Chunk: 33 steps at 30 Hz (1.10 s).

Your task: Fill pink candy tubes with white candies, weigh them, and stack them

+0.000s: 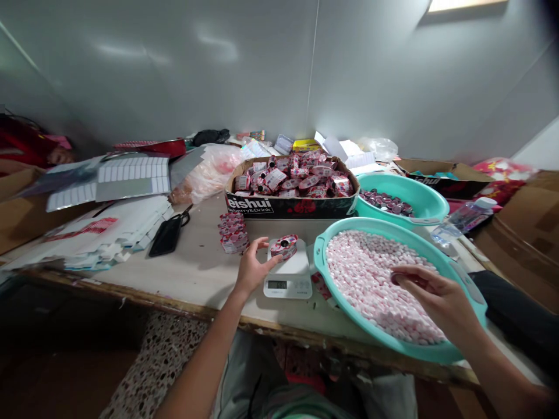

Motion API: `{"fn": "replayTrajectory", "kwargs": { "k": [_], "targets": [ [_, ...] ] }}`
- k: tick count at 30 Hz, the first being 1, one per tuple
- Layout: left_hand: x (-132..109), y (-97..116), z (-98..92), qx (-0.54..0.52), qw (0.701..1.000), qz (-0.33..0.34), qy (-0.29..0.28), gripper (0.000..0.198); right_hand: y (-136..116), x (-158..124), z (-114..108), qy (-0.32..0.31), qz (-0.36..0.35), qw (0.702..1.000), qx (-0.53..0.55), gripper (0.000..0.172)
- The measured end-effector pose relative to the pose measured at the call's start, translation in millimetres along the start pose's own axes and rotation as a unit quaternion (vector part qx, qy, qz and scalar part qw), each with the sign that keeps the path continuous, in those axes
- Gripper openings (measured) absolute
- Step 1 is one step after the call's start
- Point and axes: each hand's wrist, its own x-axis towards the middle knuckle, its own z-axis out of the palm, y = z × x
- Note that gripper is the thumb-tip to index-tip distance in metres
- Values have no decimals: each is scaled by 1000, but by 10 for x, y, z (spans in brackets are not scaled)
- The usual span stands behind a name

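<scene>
A small red-and-pink patterned candy tin (pixel 285 247) with a dark round opening rests on a white digital scale (pixel 288 286). Beside it my left hand (pixel 254 266) is open, thumb and fingers apart, the thumb at the tin's edge; whether it touches I cannot tell. My right hand (pixel 432 294) pinches a dark purple round cap (pixel 395 278) above a turquoise basin (pixel 321 265). Pale pink and white candies (pixel 371 273) fill that basin. Left of the scale stands a stack of similar patterned tins (pixel 233 233).
Behind the scale, a black printed carton (pixel 297 206) is heaped with patterned tins. A second turquoise basin (pixel 430 198) holds dark caps. A phone (pixel 168 235), folded white cartons (pixel 117 233) and a plastic bottle (pixel 474 212) lie around. At far left shows another person's hand (pixel 60 155).
</scene>
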Motion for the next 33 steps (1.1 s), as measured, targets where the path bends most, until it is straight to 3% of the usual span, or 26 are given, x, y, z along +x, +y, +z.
{"fn": "replayTrajectory", "kwargs": {
  "k": [9,19,27,33],
  "targets": [
    [106,10,165,27,999,36,17,54,-30,-23,-14,4,4,1000,22,31],
    [141,-10,154,44,998,48,27,51,-94,-25,-16,8,20,999,35,32],
    [155,-72,202,114,991,71,16,51,-230,29,58,3,-16,1000,4,33],
    [199,-175,340,140,989,38,18,45,-258,57,172,-20,-13,999,36,34]
  ]
}}
